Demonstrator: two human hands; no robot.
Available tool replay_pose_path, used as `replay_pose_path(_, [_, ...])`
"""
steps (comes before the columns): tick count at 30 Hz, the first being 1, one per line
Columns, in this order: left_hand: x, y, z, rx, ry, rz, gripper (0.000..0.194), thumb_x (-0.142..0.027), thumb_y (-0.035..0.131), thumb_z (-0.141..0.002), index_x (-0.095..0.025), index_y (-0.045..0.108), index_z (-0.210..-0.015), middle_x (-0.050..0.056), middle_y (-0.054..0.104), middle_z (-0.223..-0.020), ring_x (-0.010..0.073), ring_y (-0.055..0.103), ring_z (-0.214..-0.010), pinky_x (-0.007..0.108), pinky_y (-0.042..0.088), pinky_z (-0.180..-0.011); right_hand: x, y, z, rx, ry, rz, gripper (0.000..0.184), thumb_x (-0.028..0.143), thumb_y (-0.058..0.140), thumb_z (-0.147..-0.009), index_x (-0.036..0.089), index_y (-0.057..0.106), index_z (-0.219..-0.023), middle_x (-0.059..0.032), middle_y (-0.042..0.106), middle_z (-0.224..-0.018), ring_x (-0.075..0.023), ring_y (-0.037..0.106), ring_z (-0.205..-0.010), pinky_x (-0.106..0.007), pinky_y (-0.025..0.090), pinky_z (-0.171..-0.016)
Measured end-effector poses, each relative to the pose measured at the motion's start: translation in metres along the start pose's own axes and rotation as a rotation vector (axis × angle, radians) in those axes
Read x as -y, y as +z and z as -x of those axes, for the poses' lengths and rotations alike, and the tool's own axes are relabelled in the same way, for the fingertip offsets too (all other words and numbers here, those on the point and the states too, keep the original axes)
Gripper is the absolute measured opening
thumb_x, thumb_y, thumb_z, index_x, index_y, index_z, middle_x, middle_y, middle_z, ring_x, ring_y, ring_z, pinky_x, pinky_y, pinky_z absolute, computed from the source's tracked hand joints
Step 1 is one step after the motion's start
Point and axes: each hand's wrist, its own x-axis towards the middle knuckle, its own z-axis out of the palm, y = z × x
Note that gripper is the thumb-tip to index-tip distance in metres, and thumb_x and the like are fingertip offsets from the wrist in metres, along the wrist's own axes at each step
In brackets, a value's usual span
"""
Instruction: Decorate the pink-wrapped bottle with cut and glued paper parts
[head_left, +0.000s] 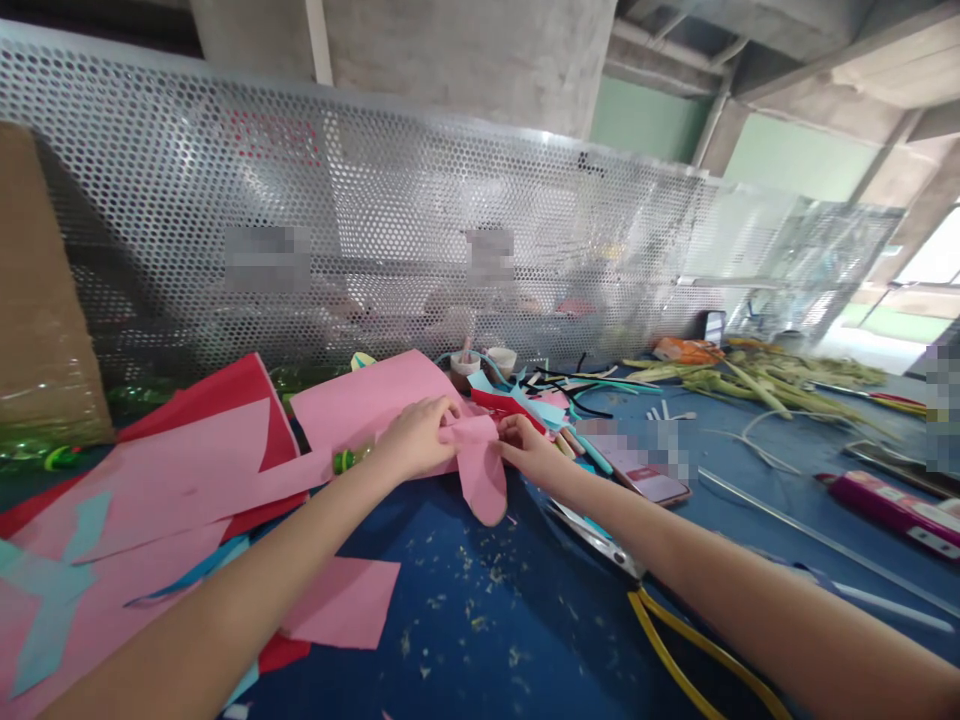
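Note:
Between my two hands is a cut pink paper piece (484, 485), with a rounded end hanging down and a rolled or folded upper part. My left hand (427, 430) pinches its left side. At the right edge, my right hand (527, 445) has its fingertips closed on the same paper. Behind my left hand lies a larger pink sheet (375, 395), and a bottle with a green cap (343, 461) pokes out beside my left wrist. Scissors with yellow handles (600, 540) lie beneath my right forearm.
Pink and red sheets (277, 400) with blue strips cover the left side. A phone (637, 465), paper scraps and small cups (501, 360) sit right of centre. Farther right are dry plant strips (720, 380) and a purple package (892, 508). A perforated metal screen (420, 220) stands behind.

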Motion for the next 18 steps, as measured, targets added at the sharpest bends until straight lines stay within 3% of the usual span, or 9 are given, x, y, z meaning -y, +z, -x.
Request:
replay_pose_path(12, [-0.002,0.000,0.004,0.027,0.012,-0.025,0.028,-0.015,0.055,-0.067,-0.021,0.058,-0.094,0.007,0.063,-0.099,0.0270,0.057,-0.097,0.038,0.042,-0.087,0.009,-0.011,0.008,0.072,0.071,-0.135,0.020,0.026,0.056,-0.090,0.015,0.058,-0.107,-0.0055,0.061,-0.106,-0.0172,0.062,-0.088,-0.036,0.053,-0.075])
replay_pose_path(18, [-0.002,-0.005,0.003,0.063,0.011,0.033,0.028,-0.017,0.054,-0.069,-0.021,0.059,-0.095,0.007,0.064,-0.098,0.0249,0.058,-0.095,0.035,0.045,-0.084,0.007,-0.011,0.007,0.074,0.059,-0.124,0.017,0.022,0.059,-0.089,0.014,0.059,-0.103,-0.0035,0.062,-0.098,-0.0158,0.062,-0.083,-0.034,0.053,-0.073])
